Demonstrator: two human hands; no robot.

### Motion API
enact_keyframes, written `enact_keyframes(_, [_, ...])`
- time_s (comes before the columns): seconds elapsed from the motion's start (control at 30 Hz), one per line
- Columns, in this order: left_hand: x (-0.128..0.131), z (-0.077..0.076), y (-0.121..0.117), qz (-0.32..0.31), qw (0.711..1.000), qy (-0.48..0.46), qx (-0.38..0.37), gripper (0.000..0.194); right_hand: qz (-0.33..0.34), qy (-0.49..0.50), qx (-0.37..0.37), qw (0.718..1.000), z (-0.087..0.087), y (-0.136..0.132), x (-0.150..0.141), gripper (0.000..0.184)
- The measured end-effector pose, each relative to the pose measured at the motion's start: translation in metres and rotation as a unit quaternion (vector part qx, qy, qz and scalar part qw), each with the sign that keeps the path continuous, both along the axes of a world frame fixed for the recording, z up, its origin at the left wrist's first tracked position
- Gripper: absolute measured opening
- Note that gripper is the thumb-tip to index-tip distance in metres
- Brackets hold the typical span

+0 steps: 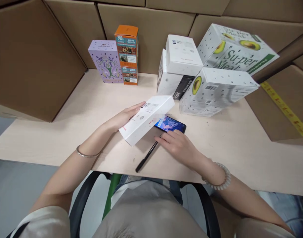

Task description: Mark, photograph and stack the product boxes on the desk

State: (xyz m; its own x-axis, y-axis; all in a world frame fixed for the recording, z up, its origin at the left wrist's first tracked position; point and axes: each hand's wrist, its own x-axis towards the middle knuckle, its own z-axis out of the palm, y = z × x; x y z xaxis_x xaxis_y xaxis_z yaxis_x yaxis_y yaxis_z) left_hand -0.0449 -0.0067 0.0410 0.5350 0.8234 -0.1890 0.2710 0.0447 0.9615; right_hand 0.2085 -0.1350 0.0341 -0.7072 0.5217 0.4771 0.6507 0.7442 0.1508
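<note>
My left hand (128, 115) is closed around the far long side of a flat white box (146, 119) with small printed labels. The box is tilted above the table, and its right end overlaps part of a smartphone (172, 125) with a lit blue and purple screen. My right hand (177, 145) is at the phone's near edge with its fingers curled, the fingertips partly hidden. A black pen (149, 155) slants towards the table's front edge, its upper end under the thumb side of that hand. I cannot make out what the right fingers grip.
Behind stand a lilac box (108, 62), orange boxes (128, 54), stacked white boxes (183, 56) and two large avocado-printed boxes (218, 89). Cardboard cartons (146, 36) wall the back and sides of the pale table (92, 99). A chair armrest (79, 201) is below its front edge.
</note>
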Motion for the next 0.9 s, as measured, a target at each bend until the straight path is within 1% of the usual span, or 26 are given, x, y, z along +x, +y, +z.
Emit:
enact_keyframes(0.2, [0.001,-0.007,0.003,0.001,1.000,-0.003,0.021,0.066,-0.015,-0.063,-0.039,0.997,-0.008,-0.002,-0.004,0.029])
enact_keyframes(0.27, [0.001,-0.009,0.004,0.005,1.000,-0.008,0.015,0.066,-0.017,-0.060,-0.051,0.997,-0.012,0.001,-0.002,0.026])
enact_keyframes(0.33, [0.000,-0.010,0.005,0.008,1.000,-0.012,0.007,0.067,-0.013,-0.036,-0.077,0.996,-0.014,0.007,0.005,0.028])
enact_keyframes(0.4, [-0.001,-0.011,0.006,0.013,1.000,-0.015,0.001,0.066,-0.045,0.004,-0.115,0.992,-0.014,0.016,0.017,0.037])
enact_keyframes(0.47, [-0.002,-0.011,0.007,0.019,1.000,-0.017,-0.002,0.065,-0.129,0.047,-0.157,0.978,-0.014,0.026,0.031,0.050])
enact_keyframes(0.53, [-0.002,-0.011,0.007,0.022,1.000,-0.017,0.001,0.063,-0.208,0.077,-0.213,0.951,-0.014,0.035,0.044,0.074])
enact_keyframes(0.57, [-0.002,-0.011,0.007,0.022,1.000,-0.015,0.005,0.063,-0.232,0.086,-0.244,0.938,-0.015,0.039,0.049,0.086])
enact_keyframes(0.6, [-0.002,-0.010,0.007,0.021,1.000,-0.011,0.008,0.063,-0.244,0.092,-0.272,0.926,-0.016,0.043,0.052,0.096])
enact_keyframes(0.63, [-0.002,-0.010,0.007,0.020,1.000,-0.008,0.009,0.063,-0.248,0.096,-0.295,0.918,-0.017,0.046,0.055,0.102])
enact_keyframes(0.67, [-0.002,-0.010,0.007,0.018,1.000,-0.005,0.009,0.063,-0.247,0.100,-0.311,0.912,-0.018,0.048,0.056,0.103])
enact_keyframes(0.73, [-0.001,-0.010,0.007,0.015,1.000,-0.005,0.008,0.065,-0.236,0.113,-0.332,0.906,-0.019,0.051,0.054,0.096])
enact_keyframes(0.8, [-0.001,-0.009,0.008,0.020,1.000,-0.009,0.012,0.065,-0.230,0.134,-0.346,0.900,-0.019,0.052,0.049,0.083])
enact_keyframes(0.9, [-0.003,-0.004,0.008,0.049,0.998,-0.002,0.025,0.065,-0.250,0.153,-0.335,0.895,-0.017,0.049,0.041,0.072])
